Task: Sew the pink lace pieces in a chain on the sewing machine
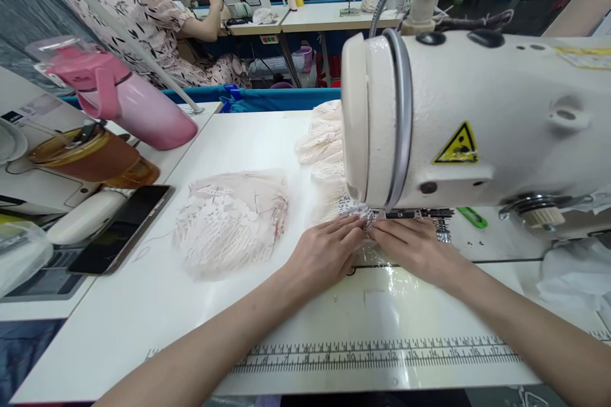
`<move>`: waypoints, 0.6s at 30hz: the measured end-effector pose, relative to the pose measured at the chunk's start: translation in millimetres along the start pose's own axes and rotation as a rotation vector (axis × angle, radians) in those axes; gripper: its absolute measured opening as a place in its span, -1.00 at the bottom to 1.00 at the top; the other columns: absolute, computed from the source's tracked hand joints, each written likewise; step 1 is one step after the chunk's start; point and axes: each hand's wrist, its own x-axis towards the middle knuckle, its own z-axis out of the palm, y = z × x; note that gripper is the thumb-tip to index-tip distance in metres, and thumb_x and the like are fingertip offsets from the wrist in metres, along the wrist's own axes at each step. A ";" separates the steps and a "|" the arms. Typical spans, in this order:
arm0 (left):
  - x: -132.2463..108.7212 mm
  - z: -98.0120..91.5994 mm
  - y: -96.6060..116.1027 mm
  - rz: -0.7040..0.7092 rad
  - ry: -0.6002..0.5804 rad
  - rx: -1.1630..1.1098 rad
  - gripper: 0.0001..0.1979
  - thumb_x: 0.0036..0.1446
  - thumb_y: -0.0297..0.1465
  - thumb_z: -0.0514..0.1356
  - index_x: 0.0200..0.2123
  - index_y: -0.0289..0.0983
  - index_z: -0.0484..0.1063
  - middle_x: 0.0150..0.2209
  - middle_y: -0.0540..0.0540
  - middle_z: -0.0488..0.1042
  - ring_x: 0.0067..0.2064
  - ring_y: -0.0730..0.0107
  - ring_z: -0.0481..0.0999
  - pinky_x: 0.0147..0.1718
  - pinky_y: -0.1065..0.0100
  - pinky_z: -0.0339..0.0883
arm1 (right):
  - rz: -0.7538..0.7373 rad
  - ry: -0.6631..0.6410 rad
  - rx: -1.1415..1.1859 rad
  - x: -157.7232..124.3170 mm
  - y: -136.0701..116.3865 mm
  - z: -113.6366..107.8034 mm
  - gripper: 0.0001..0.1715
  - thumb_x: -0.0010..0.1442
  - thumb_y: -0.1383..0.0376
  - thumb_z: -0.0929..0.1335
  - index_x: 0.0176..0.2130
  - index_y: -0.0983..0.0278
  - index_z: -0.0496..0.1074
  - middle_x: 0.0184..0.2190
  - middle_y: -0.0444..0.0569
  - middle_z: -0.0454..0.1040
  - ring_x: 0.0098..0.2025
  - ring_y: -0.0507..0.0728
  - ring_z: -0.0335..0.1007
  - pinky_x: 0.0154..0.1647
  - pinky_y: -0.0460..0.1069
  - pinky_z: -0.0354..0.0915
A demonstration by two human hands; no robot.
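Observation:
Both hands rest on cream lace fabric [327, 140] beneath the head of a white sewing machine [496, 114]. My left hand [329, 245] lies flat, fingers stretched toward the needle area, pressing the fabric edge. On the other side, my right hand [415, 245] also lies flat with its fingers pointing at that spot. The machine head hides the needle and some of the fabric, which runs back behind it. Left of my left hand sits a separate pile of pale lace pieces [233, 222].
A phone [121, 229], an amber cup [95, 156] and a pink bottle [124, 98] stand at the left. Green thread snips [472, 217] lie under the machine arm. A printed ruler [353, 356] runs along the table's front. Another person [157, 32] sits at a machine beyond.

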 end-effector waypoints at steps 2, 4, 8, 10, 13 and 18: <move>0.7 -1.0 0.6 -0.012 -0.008 -0.008 -0.78 0.20 -0.52 -0.02 -0.18 -0.34 0.39 -0.02 -0.19 0.52 0.05 0.26 0.49 0.04 0.20 0.44 | 0.005 0.031 -0.030 1.3 -3.3 0.8 -0.71 0.23 0.48 0.27 -0.09 0.27 0.43 -0.14 -0.08 0.54 -0.09 0.06 0.41 -0.07 -0.01 0.24; 1.4 -1.2 1.6 -0.016 -0.007 -0.014 -0.80 0.19 -0.49 -0.01 -0.21 -0.34 0.39 -0.02 -0.20 0.52 0.06 0.25 0.49 0.04 0.20 0.43 | 0.019 0.035 -0.045 2.7 -5.9 0.1 -0.73 0.22 0.50 0.25 -0.16 0.26 0.44 -0.19 -0.12 0.55 -0.12 0.03 0.41 -0.12 -0.02 0.21; 1.0 0.8 1.7 0.011 -0.003 -0.010 -0.77 0.18 -0.47 0.04 -0.12 -0.36 0.40 0.03 -0.21 0.48 0.12 0.23 0.43 0.10 0.20 0.38 | 0.037 0.057 -0.001 4.9 -8.2 -1.5 -0.77 0.19 0.51 0.26 -0.26 0.25 0.43 -0.24 -0.16 0.56 -0.12 0.01 0.41 -0.15 -0.05 0.20; -0.6 2.3 0.1 0.026 -0.031 0.012 -0.65 0.15 -0.46 0.07 0.02 -0.40 0.36 0.09 -0.21 0.43 0.17 0.19 0.38 0.14 0.17 0.33 | 0.035 0.083 0.011 5.4 -8.2 -1.2 -0.81 0.18 0.49 0.28 -0.27 0.26 0.43 -0.22 -0.18 0.56 -0.12 0.01 0.41 -0.13 -0.04 0.21; -3.8 4.1 -2.6 0.036 -0.071 0.043 -0.55 0.14 -0.45 0.06 0.10 -0.43 0.32 0.12 -0.21 0.41 0.18 0.16 0.36 0.17 0.15 0.29 | 0.005 0.097 0.062 5.4 -8.0 0.2 -0.78 0.17 0.50 0.28 -0.22 0.26 0.43 -0.18 -0.17 0.55 -0.06 0.01 0.40 -0.06 -0.04 0.22; -5.6 3.6 -4.5 0.031 -0.080 0.056 -0.58 0.15 -0.44 0.03 0.08 -0.43 0.36 0.11 -0.20 0.42 0.18 0.18 0.36 0.17 0.16 0.29 | -0.016 0.122 0.104 4.7 -8.2 2.5 -0.75 0.18 0.51 0.27 -0.20 0.25 0.45 -0.21 -0.15 0.56 -0.10 0.01 0.41 0.00 -0.04 0.26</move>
